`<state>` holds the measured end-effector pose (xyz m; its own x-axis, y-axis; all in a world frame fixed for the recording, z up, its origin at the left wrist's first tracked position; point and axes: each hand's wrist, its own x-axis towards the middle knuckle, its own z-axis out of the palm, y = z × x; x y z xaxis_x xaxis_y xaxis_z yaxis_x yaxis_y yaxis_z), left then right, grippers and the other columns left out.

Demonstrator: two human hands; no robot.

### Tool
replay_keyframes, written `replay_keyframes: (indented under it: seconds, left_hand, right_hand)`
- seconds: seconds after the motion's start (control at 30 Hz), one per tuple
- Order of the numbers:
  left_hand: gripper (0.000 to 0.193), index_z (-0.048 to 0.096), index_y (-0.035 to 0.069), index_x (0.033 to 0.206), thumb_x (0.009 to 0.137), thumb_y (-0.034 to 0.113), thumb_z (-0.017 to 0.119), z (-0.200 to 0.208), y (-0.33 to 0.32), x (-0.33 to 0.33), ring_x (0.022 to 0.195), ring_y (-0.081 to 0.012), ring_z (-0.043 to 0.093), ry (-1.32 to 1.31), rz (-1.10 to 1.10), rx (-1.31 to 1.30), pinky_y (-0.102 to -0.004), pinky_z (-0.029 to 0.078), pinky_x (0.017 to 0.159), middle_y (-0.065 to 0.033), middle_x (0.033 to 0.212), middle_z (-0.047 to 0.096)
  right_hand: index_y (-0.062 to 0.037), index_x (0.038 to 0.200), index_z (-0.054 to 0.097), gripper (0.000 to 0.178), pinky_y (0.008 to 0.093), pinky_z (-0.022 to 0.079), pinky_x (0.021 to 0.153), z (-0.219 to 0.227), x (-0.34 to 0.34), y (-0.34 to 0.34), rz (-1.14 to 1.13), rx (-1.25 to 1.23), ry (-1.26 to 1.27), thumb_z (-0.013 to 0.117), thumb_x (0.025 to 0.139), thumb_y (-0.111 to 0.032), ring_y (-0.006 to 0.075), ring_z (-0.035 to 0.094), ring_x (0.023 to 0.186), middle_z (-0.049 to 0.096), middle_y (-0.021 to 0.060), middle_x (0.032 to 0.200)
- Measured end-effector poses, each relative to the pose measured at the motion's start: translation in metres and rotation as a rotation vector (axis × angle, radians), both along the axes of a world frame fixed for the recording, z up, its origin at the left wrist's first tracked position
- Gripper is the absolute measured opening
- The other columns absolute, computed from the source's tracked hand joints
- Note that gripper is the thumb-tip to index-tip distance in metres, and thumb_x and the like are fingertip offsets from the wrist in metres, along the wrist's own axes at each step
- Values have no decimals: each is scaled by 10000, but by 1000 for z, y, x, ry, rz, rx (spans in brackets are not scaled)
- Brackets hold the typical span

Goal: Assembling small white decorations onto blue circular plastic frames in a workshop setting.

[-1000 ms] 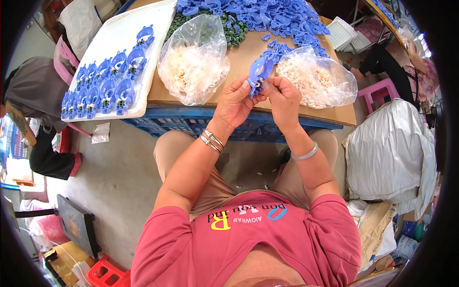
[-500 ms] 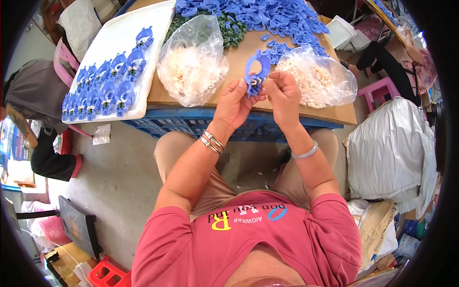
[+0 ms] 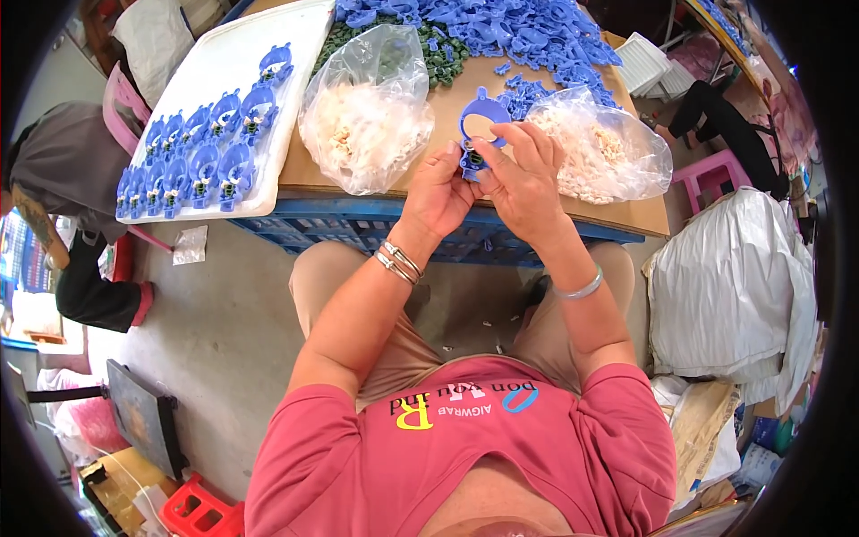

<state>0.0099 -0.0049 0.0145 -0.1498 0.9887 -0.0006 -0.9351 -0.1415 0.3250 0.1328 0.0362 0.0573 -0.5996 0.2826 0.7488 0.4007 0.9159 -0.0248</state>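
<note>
Facing you, the brown table [image 3: 450, 115] leaves bare room between its left bag [image 3: 367, 130] and right bag [image 3: 604, 148]. Above its near edge, your left hand [image 3: 438, 192] clamps the lower end of the blue ring piece [image 3: 483, 106]; your right hand [image 3: 526, 179], beside it earlier, now overlaps it, whether gripping you cannot tell.

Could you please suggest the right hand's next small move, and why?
Perhaps a gentle press by the right hand on the dark insert low in the blue ring-topped plastic part: that hand is at the part, the left hand steadies it, and similar blue parts on the white tray hold dark inserts.
</note>
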Motion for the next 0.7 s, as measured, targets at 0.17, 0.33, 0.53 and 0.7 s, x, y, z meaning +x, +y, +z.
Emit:
replay_keyframes:
  seconds: [0.17, 0.33, 0.53, 0.7]
  left_hand:
    - [273, 506, 20, 947, 922, 237, 343, -1, -4, -3, 679, -204, 589, 197, -65, 33, -326, 516, 593, -109, 850, 587]
    - [315, 499, 6, 991, 921, 268, 337, -7, -2, -8, 670, -236, 588, 115, -166, 108, -323, 506, 578, -148, 834, 589]
    - [357, 480, -4, 1050, 921, 291, 327, -13, 2, -9, 649, -271, 594, 52, -321, 105, -331, 502, 556, -190, 824, 587]
    - [379, 483, -7, 1053, 916, 315, 336, -13, 1, -9, 627, -263, 602, 126, -422, 107, -328, 505, 534, -197, 809, 593]
  right_hand:
    - [-91, 971, 618, 272, 365, 268, 873, 7, 2, 0, 35, -58, -68, 600, 718, -188, 247, 417, 1040, 509, 68, 1071]
    - [-63, 1015, 592, 282, 324, 328, 856, 3, 6, 15, 158, -228, 213, 576, 739, -119, 229, 451, 1017, 501, 84, 1095]
    - [-27, 1204, 428, 386, 195, 385, 635, 0, 13, 30, 383, -1193, 723, 509, 834, -103, 55, 481, 777, 532, 67, 1049]
    - [-20, 1149, 479, 350, 157, 347, 479, 1, 15, 26, 364, -1368, 609, 540, 814, -101, 32, 475, 634, 597, 39, 829]
